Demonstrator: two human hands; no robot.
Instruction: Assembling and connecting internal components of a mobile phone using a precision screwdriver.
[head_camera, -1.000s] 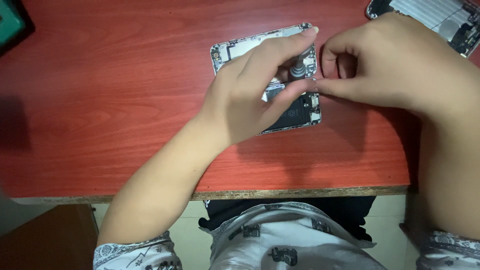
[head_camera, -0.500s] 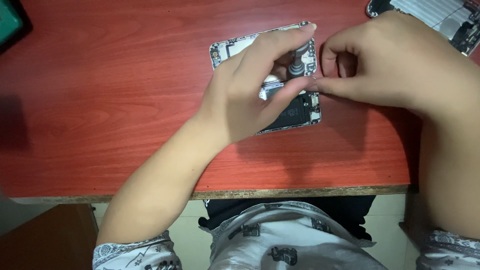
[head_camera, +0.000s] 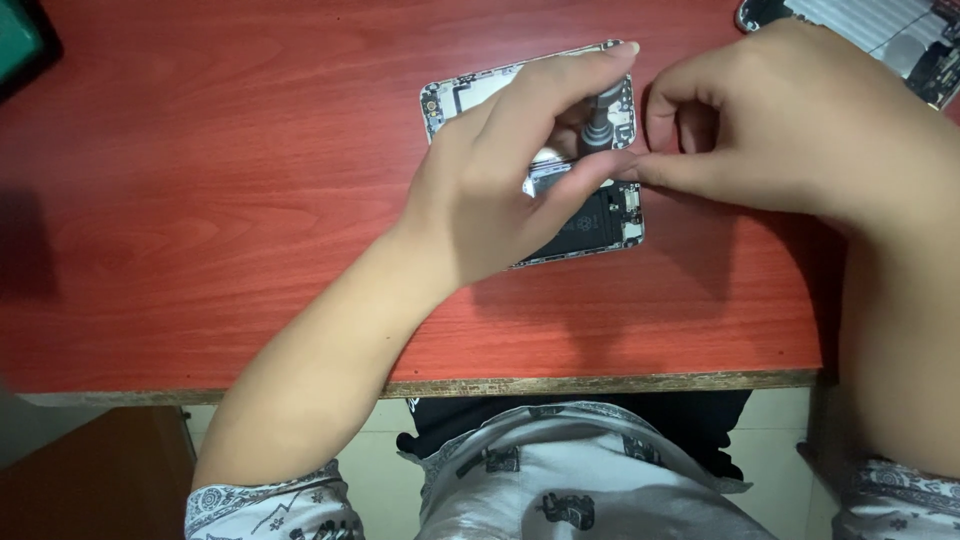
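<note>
Lying face-open on the red wooden table (head_camera: 200, 200), a little right of centre and toward the far edge, is an opened phone (head_camera: 605, 215) with its dark battery and small boards showing; the left hand (head_camera: 500, 190) covers most of its middle, with forefinger and thumb pinched on the grey handle of a small screwdriver (head_camera: 598, 115) that stands nearly upright over the phone's far right corner; the right hand (head_camera: 790, 130) sits just beside it on the right, fingers curled, its thumb and forefinger tips pressed together at the phone's right edge, though whether anything lies between them cannot be told; the two hands almost touch near the screwdriver; at the far right corner of the table lies another opened device (head_camera: 880, 35), partly out of view; a dark object with a green face (head_camera: 20, 45) sits at the far left corner; patterned grey shorts (head_camera: 560, 480) show below the table's near edge.
</note>
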